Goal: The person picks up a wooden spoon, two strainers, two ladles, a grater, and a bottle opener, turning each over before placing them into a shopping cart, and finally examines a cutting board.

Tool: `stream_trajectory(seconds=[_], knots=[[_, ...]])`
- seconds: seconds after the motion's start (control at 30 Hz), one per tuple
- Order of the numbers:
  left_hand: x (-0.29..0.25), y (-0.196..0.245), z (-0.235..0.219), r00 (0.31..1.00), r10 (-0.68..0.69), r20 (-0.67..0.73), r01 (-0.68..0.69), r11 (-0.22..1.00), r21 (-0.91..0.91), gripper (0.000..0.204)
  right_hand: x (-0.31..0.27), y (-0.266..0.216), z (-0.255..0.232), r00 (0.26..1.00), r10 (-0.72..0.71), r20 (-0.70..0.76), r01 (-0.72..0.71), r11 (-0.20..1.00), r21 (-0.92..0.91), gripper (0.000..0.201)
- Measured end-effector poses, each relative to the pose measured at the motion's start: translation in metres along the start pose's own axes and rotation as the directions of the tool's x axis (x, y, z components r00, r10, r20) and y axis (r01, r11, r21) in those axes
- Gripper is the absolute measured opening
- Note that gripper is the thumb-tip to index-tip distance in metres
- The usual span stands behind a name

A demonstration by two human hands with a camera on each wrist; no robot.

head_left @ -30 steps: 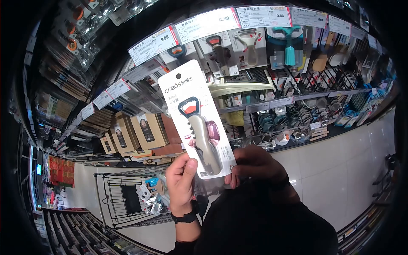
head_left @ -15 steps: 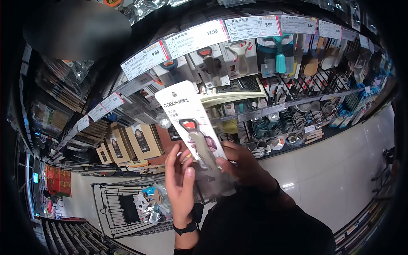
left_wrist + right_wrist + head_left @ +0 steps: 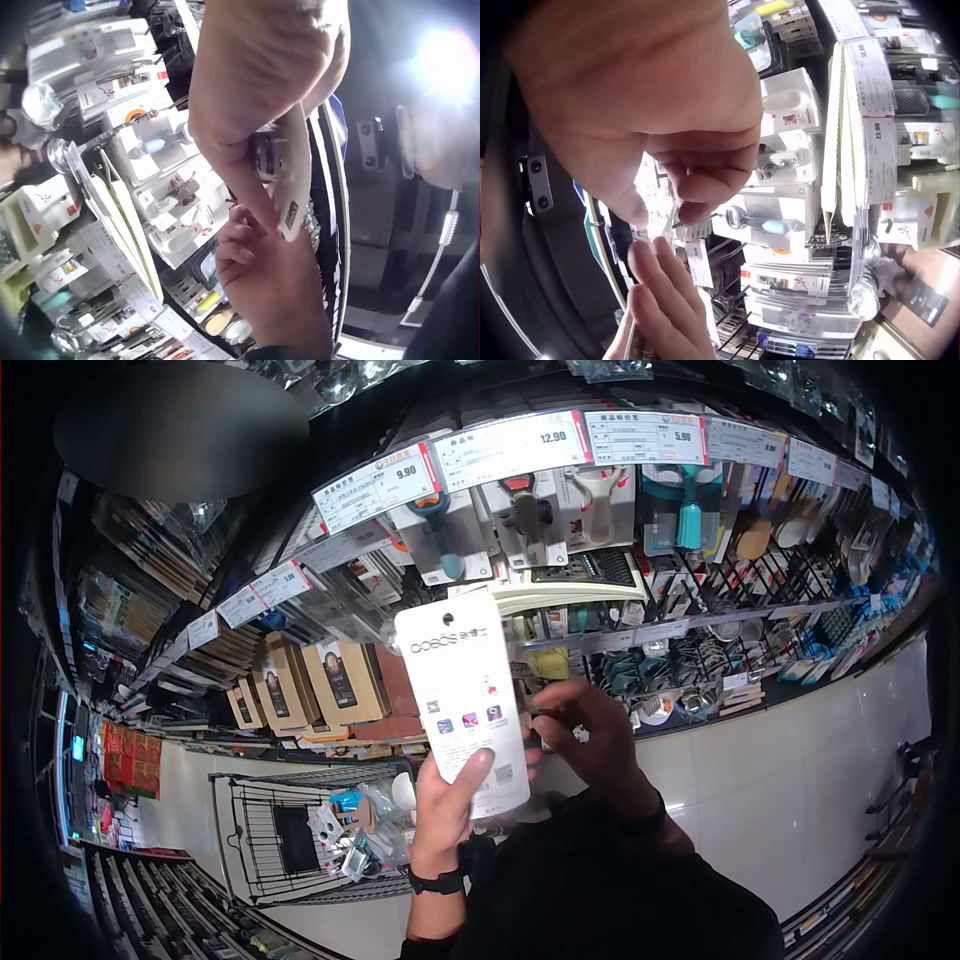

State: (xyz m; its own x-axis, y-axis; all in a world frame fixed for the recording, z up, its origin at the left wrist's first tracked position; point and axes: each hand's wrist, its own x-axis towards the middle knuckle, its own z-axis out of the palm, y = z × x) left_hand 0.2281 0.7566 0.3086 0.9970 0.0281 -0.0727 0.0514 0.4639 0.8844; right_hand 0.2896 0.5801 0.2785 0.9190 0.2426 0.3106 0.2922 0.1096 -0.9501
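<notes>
Gripping a white card pack (image 3: pixel 460 700) in the left hand (image 3: pixel 447 800) — pressing the thumb onto the printed face near the bottom edge, wrapping the fingers behind. Bending the right hand (image 3: pixel 592 738) loosely just beside the pack's right edge, holding thumb and forefinger narrowly parted, apart from the pack. Tilting the pack slightly in front of the shelving (image 3: pixel 605 640), showing dark lettering above small pictures. Noting price tags (image 3: pixel 375 488) along the shelving's upper edge, reading 9.90, 12.90, 5.90; seeing a teal-handled tool (image 3: pixel 690 520) below that edge. Spotting brown boxes (image 3: pixel 345 685) toward the shelving's lower left corner. Farther left, seeing a wire cart (image 3: pixel 296 838) — carrying packaged goods (image 3: pixel 365 830) near its right edge.
</notes>
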Motion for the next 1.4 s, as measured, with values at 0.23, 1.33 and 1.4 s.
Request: stream_trajectory(seconds=[0.23,1.33,1.4], knots=[[0.002,-0.008,-0.007,0.94,-0.266,0.214,0.27,0.963,0.007,0.04,0.007,0.006,0.002,0.984,0.157,0.087,-0.171,0.968,0.186,0.019],[0.016,0.001,-0.018,0.977,-0.169,0.129,0.113,0.927,0.358,0.031,0.019,0.002,0.002,0.955,0.268,0.129,-0.288,0.94,0.182,0.019],[0.017,-0.002,-0.02,0.978,-0.159,0.135,0.098,0.923,0.372,0.031,0.019,0.003,0.002,0.956,0.268,0.121,-0.286,0.943,0.169,0.018]])
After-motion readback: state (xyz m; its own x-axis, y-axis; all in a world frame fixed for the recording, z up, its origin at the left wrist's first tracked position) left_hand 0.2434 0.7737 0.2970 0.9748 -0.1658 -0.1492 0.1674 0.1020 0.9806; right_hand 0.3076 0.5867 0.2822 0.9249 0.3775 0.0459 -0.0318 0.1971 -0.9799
